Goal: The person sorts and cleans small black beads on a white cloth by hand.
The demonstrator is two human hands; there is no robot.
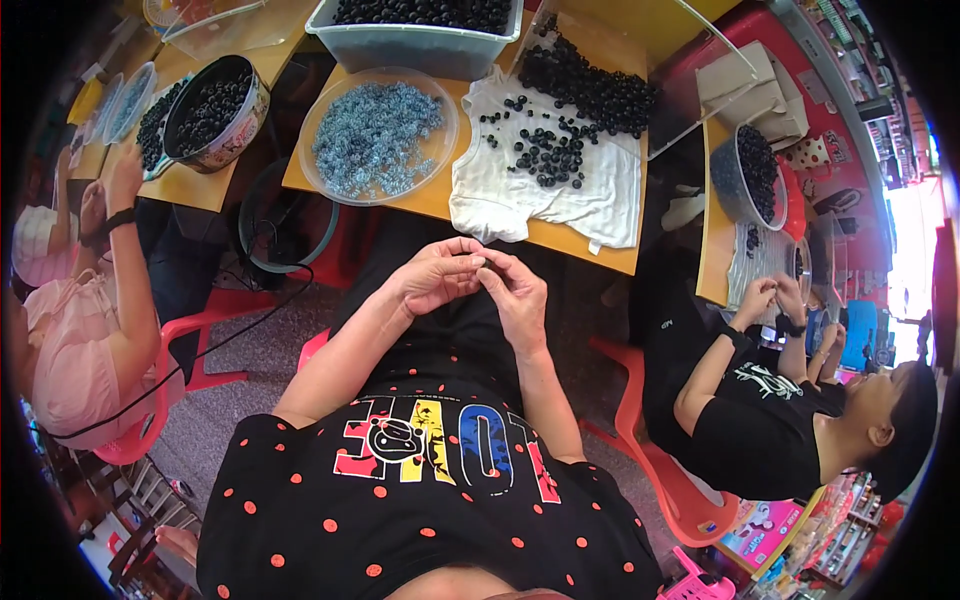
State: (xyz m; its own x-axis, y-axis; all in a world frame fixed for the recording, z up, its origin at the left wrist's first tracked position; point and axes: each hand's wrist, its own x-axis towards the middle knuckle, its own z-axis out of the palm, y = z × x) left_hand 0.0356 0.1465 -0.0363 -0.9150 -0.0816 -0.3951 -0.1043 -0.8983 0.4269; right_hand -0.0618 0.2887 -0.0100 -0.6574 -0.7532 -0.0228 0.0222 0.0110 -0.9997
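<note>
My left hand point(437, 277) and my right hand point(517, 300) meet over my lap, just short of the table edge. Thumbs and fingers of both are pinched together at one spot; a tiny dark bit shows there, too small to name. Ahead lies a white cloth point(487, 190) spread over the wooden table point(590, 258), with loose small black round pieces point(548, 157) on it and a dense heap point(585, 90) behind them. A round shallow tray point(312, 165) left of the cloth holds many small clear-blue pieces point(375, 135).
A grey plastic tub point(415, 48) full of black pieces stands at the table's back. On the left, a person in pink point(90, 330) sits by a bowl point(215, 150) of black pieces. A person in black point(760, 410) works at the right, near another tub point(735, 190). Red chairs point(660, 470) stand around.
</note>
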